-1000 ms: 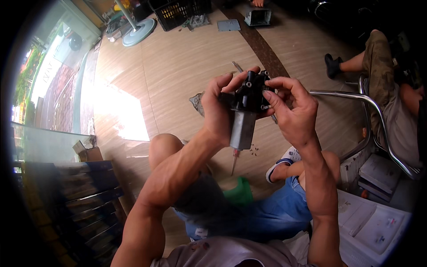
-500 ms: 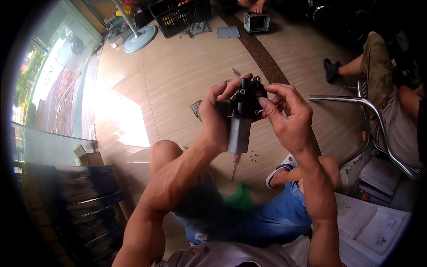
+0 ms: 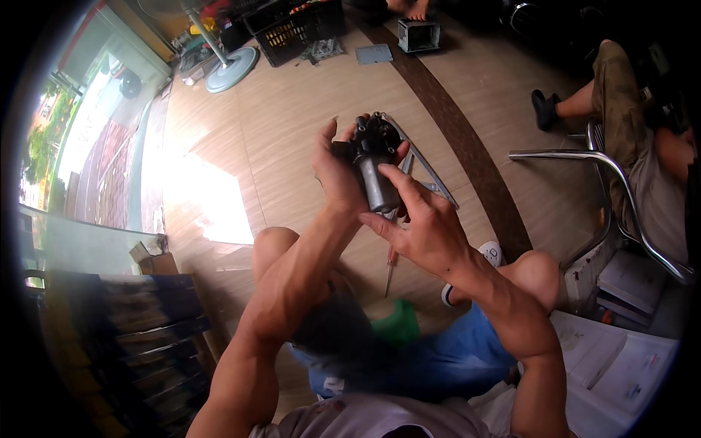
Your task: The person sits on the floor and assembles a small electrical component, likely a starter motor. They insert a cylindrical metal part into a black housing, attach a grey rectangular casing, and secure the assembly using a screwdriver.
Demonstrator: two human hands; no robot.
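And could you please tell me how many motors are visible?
1: the motor held in the left hand, the right hand at its silver casing. Others may be hidden.

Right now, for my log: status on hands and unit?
Left hand gripping black-and-silver unit. Right hand open at its cylinder. Red-handled screwdriver on floor.

Single head view, upright: left fisheye of a side-by-side pair, worn on the person's head. Faces steeply down and forward, from the shirt point(image 3: 336, 420) at the lower edge, over blue shorts point(image 3: 431, 350), out across the floor point(image 3: 292, 131). Left hand point(image 3: 339, 175) and right hand point(image 3: 420, 223) near centre, fairly close to lens; black crate point(image 3: 296, 33) and round stand base point(image 3: 232, 69) much farther off, up top. Very wide coverage; corners black, straight edges bowing toward rim.
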